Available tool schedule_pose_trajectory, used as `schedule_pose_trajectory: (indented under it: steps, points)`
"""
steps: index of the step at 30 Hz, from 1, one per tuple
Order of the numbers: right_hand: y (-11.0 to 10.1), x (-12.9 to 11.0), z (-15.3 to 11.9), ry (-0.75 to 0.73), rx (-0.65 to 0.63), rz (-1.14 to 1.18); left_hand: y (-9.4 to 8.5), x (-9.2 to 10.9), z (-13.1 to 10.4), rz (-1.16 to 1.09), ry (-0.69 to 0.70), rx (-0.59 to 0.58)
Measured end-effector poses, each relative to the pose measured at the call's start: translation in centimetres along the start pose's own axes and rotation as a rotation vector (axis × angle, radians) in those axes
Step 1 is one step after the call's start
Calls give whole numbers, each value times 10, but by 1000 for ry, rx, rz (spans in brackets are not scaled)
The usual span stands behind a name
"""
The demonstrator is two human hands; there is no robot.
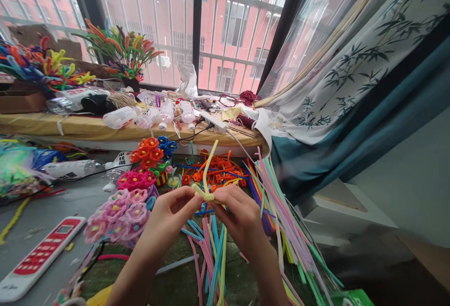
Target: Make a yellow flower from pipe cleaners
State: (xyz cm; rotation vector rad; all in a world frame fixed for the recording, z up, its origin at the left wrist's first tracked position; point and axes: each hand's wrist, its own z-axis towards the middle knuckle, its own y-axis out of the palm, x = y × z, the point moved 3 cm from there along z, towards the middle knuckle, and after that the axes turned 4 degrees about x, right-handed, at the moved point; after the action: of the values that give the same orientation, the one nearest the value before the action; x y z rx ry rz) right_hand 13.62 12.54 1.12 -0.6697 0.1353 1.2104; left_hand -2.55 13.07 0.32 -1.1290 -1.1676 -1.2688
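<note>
Both hands meet over the work table, pinching one pale yellow pipe cleaner. My left hand grips its bent, looped end between thumb and fingers. From the other side, my right hand pinches the same bend, its fingertips partly hidden. One long free end of the pipe cleaner sticks up, leaning slightly right. Below the hands lie loose pink, blue and yellow pipe cleaners. Beyond them is a heap of orange pipe-cleaner pieces.
Pink pipe-cleaner flowers and orange ones stand left of my hands. A white and red remote-like device lies at the left. Long pastel pipe cleaners are bundled at the right. Bottles and a power strip line the sill.
</note>
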Motion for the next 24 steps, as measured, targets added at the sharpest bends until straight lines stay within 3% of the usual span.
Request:
schedule_pose_trajectory:
  steps: [8,15,19,24]
  points:
    - [2,3,0,-48,-95,-41,2,-10,2,-107,-105,-47]
    - [6,8,-4,100,-93,40,3,-12,7,-145,-46,-61]
    - [11,8,-4,364,-40,142,-1,-8,4,-11,144,-17]
    - [15,11,-6,738,-84,555,-3,8,-3,137,576,-23]
